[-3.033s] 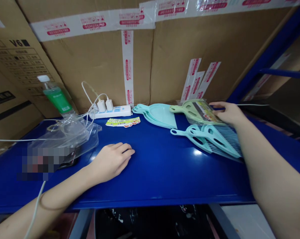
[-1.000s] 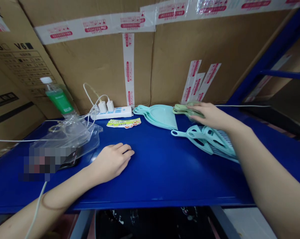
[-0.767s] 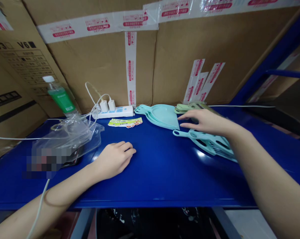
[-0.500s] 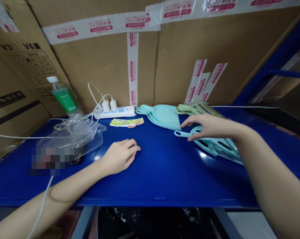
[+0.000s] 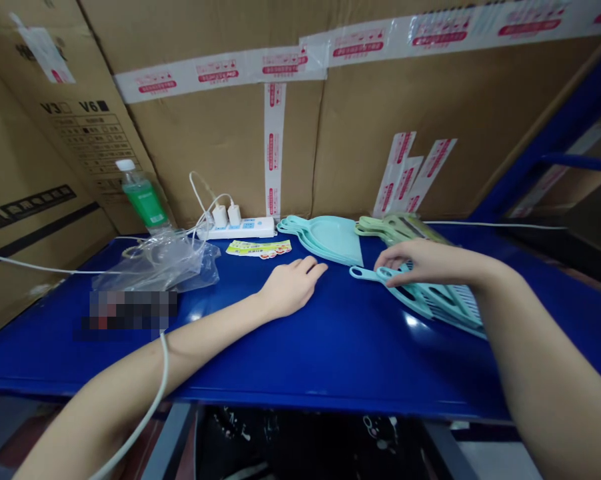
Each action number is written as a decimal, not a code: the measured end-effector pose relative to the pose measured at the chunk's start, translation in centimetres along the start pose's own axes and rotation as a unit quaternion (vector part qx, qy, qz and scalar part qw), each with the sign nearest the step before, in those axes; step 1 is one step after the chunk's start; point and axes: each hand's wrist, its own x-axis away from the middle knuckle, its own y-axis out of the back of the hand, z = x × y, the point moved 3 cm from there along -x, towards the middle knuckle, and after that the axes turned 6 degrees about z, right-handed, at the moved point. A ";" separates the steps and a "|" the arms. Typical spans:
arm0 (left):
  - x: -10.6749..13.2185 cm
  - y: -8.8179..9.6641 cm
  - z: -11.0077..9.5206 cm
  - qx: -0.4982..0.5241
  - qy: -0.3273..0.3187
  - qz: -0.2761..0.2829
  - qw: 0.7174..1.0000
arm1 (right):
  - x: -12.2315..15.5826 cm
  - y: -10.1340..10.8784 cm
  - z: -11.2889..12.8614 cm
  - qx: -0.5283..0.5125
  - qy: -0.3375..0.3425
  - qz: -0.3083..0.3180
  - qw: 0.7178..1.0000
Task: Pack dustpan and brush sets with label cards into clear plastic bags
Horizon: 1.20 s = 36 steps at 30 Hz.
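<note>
My right hand [image 5: 423, 262] is closed in a pinch on the handle end of the top teal brush [image 5: 433, 299], which lies in a stack of several on the blue shelf [image 5: 305, 353]. My left hand [image 5: 293, 287] rests palm down on the shelf with its fingers stretched out. Its fingertips are close to a stack of teal dustpans [image 5: 330, 239] but hold nothing. Behind my right hand lie pale green dustpans [image 5: 393, 227] with a label on top.
A white power strip [image 5: 238, 229] with chargers plugged in, a green-labelled bottle [image 5: 142, 198], clear plastic bags [image 5: 163, 261] and a strip of stickers [image 5: 258, 248] sit at the back left. Taped cardboard boxes [image 5: 220, 140] wall the back. A white cable [image 5: 145, 413] crosses my left forearm.
My right hand left the green dustpans and came forward onto the teal brush handle. My left hand slid forward and right toward the teal dustpans.
</note>
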 end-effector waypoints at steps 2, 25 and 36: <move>-1.8 -0.2 -0.4 0.003 0.020 -0.006 1.000 | 0.0 0.1 0.0 0.012 -0.001 -0.007 1.000; -4.5 1.8 0.6 -0.016 0.001 -0.002 1.000 | -0.8 -0.3 -0.5 0.047 0.051 -0.090 0.994; 5.2 2.8 -0.9 -0.097 -0.115 -0.042 0.988 | -1.0 -0.7 2.4 0.070 0.063 -0.117 0.989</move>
